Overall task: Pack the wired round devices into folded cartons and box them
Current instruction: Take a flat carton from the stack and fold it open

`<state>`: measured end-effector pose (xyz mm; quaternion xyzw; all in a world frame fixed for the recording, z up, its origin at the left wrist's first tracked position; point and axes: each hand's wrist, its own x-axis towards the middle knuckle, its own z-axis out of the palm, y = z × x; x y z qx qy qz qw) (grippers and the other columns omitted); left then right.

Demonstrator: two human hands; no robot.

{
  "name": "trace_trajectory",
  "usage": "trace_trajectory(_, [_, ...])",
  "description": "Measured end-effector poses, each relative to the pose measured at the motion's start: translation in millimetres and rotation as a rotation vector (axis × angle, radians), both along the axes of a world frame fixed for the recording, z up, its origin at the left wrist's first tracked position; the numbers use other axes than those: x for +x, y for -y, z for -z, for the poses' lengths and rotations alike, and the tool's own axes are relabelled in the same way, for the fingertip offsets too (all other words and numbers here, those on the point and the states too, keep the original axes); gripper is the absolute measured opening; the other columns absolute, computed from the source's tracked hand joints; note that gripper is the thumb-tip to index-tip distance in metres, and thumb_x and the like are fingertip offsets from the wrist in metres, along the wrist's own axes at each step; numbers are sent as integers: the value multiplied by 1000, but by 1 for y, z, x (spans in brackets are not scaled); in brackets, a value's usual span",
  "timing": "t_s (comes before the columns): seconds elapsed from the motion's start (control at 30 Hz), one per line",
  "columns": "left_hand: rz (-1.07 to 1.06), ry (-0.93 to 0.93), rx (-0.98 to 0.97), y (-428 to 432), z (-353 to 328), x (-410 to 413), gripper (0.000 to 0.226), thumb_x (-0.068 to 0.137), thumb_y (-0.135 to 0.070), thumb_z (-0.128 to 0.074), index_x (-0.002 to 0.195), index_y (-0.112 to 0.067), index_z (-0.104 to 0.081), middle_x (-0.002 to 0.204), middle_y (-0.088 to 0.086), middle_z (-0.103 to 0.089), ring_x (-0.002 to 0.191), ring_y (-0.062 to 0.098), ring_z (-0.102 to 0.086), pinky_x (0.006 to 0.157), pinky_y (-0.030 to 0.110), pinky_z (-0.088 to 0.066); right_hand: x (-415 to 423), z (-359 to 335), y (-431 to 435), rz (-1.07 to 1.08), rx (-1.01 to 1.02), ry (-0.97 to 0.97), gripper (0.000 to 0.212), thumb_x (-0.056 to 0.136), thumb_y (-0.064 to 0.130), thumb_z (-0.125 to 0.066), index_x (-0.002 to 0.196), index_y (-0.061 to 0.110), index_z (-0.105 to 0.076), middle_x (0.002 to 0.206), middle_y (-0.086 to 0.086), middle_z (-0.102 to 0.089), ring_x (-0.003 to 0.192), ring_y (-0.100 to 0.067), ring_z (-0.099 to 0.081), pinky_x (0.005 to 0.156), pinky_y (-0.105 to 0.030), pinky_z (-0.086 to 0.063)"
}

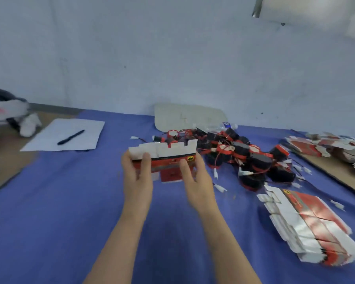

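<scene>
Holds a carton [168,158] up over the cloth [70,201], left hand [136,177] pinching its left end, right hand [195,181] apparently pinching the right end though blurred, just before the heaped devices [244,158], a stack [307,224] lying off right.

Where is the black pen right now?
In the head view, the black pen lies on the white paper sheet at far left, well left of the held carton.
</scene>
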<state>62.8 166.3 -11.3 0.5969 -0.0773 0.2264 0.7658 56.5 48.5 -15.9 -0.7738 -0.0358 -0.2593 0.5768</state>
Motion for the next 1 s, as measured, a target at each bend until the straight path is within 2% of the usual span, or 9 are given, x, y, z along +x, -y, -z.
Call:
trace_trajectory(0.13, [-53, -15, 29, -4, 17, 4, 53, 80, -44, -55, 124, -25, -33, 127, -4, -49, 111, 4, -55, 84, 12, -47, 6, 33, -15, -57, 44, -80, 41, 97, 37, -45, 138, 32, -44, 124, 13, -61, 114, -5, -57, 94, -21, -46])
trace_trajectory(0.2, [-82, 3, 66, -4, 22, 7, 50, 80, -46, -54, 122, -30, -33, 131, -4, -47, 115, 5, -53, 89, 14, -46, 9, 36, -15, -72, 116, -109, 46, 94, 47, -41, 135, 30, -48, 122, 11, -62, 116, -9, -58, 100, -33, -46])
trace_trajectory(0.3, [-101, 20, 80, -4, 30, 11, 43, 83, -46, -52, 117, -24, -36, 119, -10, -51, 102, -8, -54, 81, 9, -46, 11, 36, -15, -66, 203, -110, 43, 93, 51, -37, 122, 29, -59, 116, 10, -67, 113, -10, -60, 101, -43, -46])
trace_trajectory(0.43, [-244, -31, 124, -5, 39, 13, 36, 89, -45, -48, 106, -16, -35, 97, -19, -49, 82, -11, -55, 64, 2, -40, 9, 40, -16, -27, 218, -132, 26, 100, 41, -37, 100, 42, -63, 109, 11, -69, 109, -9, -62, 99, -43, -48])
trace_trajectory(0.57, [-285, -72, 174, -4, 43, 12, 19, 96, -26, -52, 100, -18, -35, 91, -13, -52, 78, 4, -56, 59, 3, -39, 6, 39, -14, -20, 226, -100, 30, 100, 41, -36, 115, 38, -62, 119, 8, -66, 114, -10, -59, 100, -43, -47])
trace_trajectory(0.67, [-130, -4, 172, 2, 42, 8, 11, 92, -22, -42, 100, -30, -42, 100, -9, -56, 87, 3, -56, 68, 6, -42, 6, 39, -15, 0, 157, -48, 41, 101, 40, -36, 140, 31, -45, 132, 6, -58, 122, -13, -54, 101, -42, -46])
trace_trajectory(0.8, [9, 41, 167, 8, 42, 4, 40, 87, -27, -32, 125, -30, -45, 123, -12, -53, 113, 0, -50, 89, 8, -42, 5, 39, -16, -20, 175, -78, 37, 99, 40, -42, 131, 52, -30, 97, 25, -65, 90, 3, -63, 76, -22, -54])
trace_trajectory(0.9, [17, 28, 132, 3, 43, 9, 46, 91, -18, -31, 135, -21, -47, 133, -8, -52, 120, 1, -49, 95, 13, -42, 6, 35, -7, -52, 217, -119, 37, 94, 43, -52, 129, 36, -46, 109, 12, -66, 100, -10, -63, 82, -23, -52])
trace_trajectory(1.0, [41, 52, 110, 2, 41, 8, 48, 91, -15, -29, 130, -33, -51, 129, -21, -55, 119, -8, -48, 95, 12, -42, 4, 27, 3, -60, 162, -91, 38, 90, 44, -59, 124, 25, -59, 109, 11, -67, 106, -9, -60, 94, -26, -47])
